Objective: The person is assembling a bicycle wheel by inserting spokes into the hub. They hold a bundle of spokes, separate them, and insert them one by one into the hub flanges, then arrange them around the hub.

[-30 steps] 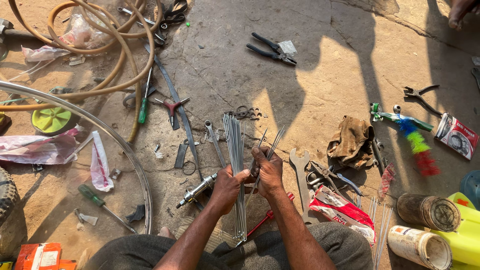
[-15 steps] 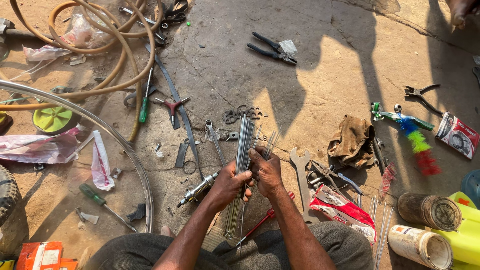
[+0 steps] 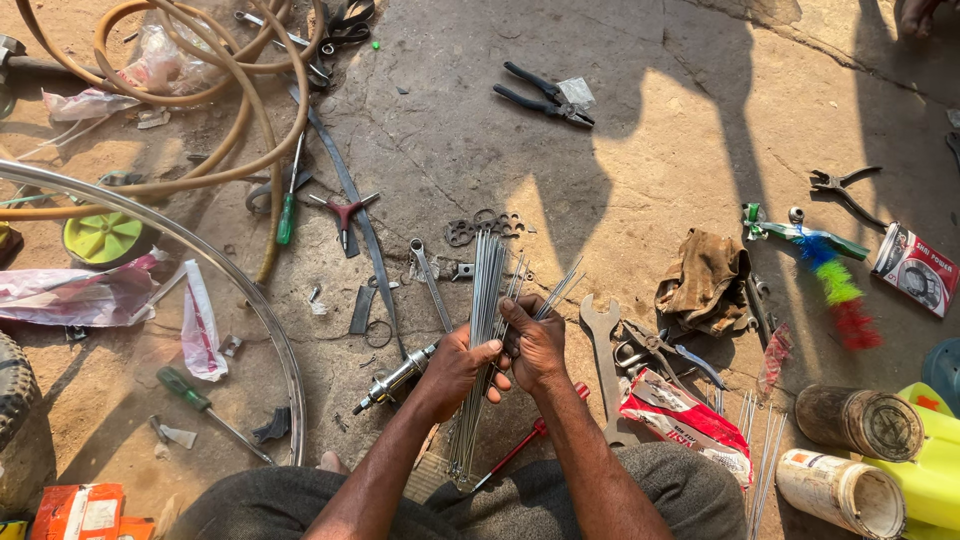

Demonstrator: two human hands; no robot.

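Since a moment ago the bundle of spokes has drawn together and stood up straighter: it was spread a little and leaning, and now the thin steel rods lie close, running from near the person's lap out toward the far floor. The left hand has its fingers wrapped around the bundle about midway. The right hand pinches a few loose spokes that splay off to the right, fingers narrow on them. My guess is that the spokes are being sorted or evened up, a few at a time.

Counting what lies around: one bicycle rim curving along the left, one hub on the ground just left of the left hand, and two screwdrivers, a green-handled one far left and another green-handled screwdriver near left. Two pairs of pliers show, black pliers far off in the middle and another pair at the right. One open-ended wrench lies just right of the right hand, and one brown rag beyond it. Two round tins stand near right. I cannot count the spokes; they are too many and too close.
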